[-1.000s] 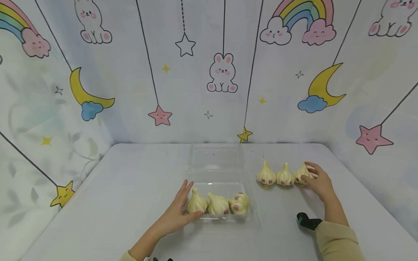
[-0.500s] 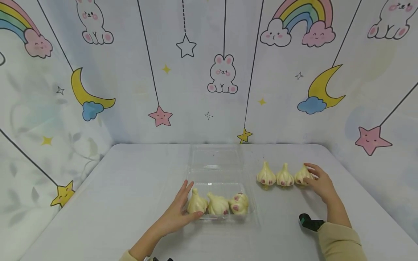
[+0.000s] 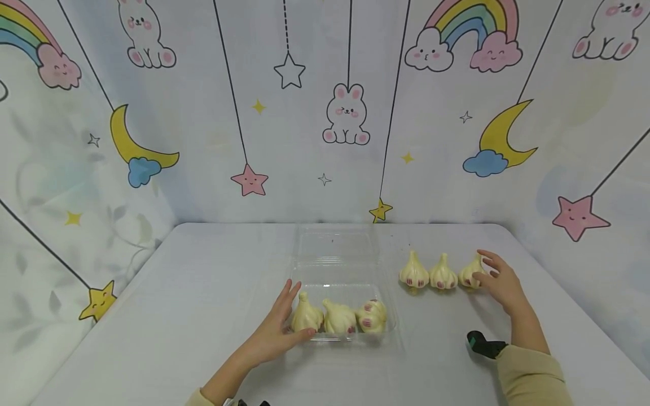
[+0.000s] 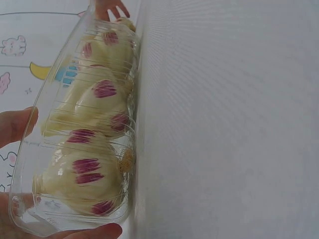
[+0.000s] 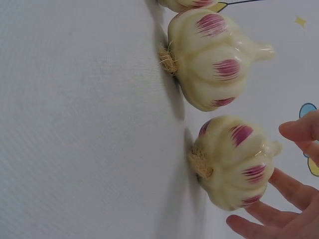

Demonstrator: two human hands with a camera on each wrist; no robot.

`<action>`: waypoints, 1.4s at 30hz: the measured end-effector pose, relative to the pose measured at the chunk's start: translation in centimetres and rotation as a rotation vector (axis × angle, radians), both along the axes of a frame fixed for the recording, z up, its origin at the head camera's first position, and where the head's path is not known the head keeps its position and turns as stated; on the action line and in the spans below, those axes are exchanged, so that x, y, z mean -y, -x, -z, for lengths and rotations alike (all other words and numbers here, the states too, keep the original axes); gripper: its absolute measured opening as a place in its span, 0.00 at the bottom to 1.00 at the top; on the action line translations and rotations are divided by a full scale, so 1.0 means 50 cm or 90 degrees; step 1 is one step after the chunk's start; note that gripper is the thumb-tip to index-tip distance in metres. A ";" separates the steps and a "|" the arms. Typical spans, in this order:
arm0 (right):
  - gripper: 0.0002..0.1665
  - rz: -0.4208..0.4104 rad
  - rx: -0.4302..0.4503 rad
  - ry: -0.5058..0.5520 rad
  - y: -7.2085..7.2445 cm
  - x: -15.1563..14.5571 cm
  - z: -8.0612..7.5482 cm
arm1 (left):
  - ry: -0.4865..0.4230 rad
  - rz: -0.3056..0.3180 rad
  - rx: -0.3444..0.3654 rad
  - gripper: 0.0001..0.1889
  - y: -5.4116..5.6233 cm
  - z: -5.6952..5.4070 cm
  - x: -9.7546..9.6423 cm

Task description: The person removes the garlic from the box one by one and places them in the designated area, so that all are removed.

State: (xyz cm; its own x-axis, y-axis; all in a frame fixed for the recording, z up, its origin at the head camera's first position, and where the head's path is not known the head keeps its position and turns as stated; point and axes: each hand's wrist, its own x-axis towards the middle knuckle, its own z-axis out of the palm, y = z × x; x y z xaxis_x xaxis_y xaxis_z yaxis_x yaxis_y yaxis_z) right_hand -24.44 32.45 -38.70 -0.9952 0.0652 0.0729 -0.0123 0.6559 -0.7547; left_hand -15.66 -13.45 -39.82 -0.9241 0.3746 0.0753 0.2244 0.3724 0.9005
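Note:
Three pale garlic bulbs with purple streaks, which look like models, lie in a row inside a clear plastic clamshell box (image 3: 350, 290). Against the box's left end rests my left hand (image 3: 276, 332), its fingers straight and spread, thumb along the front edge. To the right of the box, three more bulbs stand in a line on the table. My right hand (image 3: 503, 285) is beside the rightmost garlic bulb (image 5: 234, 164), fingers spread. In the right wrist view the thumb is apart from that bulb; fingers lie close behind it, and contact is hard to tell.
The box's lid (image 3: 335, 245) lies folded back behind it. Left of the right hand stand the middle garlic bulb (image 3: 443, 273) and the leftmost one (image 3: 413, 272). A black device (image 3: 484, 345) is attached at the right wrist. A cartoon-printed backdrop (image 3: 325, 113) encloses the white table (image 3: 203, 270).
My right hand has eased slightly to the right, and its fingers have spread away from the rightmost garlic bulb, which shows more fully. The left hand and the box stay put.

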 end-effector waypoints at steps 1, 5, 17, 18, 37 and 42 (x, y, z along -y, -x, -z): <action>0.37 0.000 -0.003 -0.002 -0.001 0.000 -0.003 | 0.000 0.000 0.000 0.46 0.000 0.000 0.000; 0.38 0.004 -0.009 -0.013 -0.005 0.004 -0.018 | 0.000 -0.004 0.002 0.46 0.000 0.000 -0.001; 0.43 0.012 -0.029 -0.027 -0.026 0.033 -0.069 | 0.004 -0.009 -0.001 0.47 0.001 0.000 0.000; 0.43 0.012 -0.034 -0.026 -0.028 0.037 -0.073 | 0.004 -0.010 -0.002 0.47 0.001 0.001 0.000; 0.44 -0.032 -0.113 -0.013 -0.066 0.129 -0.119 | -0.006 -0.001 0.004 0.47 0.002 0.004 0.002; 0.45 -0.058 -0.106 -0.001 -0.071 0.153 -0.120 | -0.007 -0.002 0.005 0.47 0.001 0.003 0.002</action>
State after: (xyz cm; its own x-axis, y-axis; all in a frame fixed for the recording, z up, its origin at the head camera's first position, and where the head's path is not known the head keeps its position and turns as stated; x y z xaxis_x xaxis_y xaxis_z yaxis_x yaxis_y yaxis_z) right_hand -20.89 24.82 -32.69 -0.9712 -0.0246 0.2369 -0.1960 0.6478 -0.7362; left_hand -15.72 -13.53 -39.96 -0.9258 0.3712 0.0717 0.2160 0.3637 0.9061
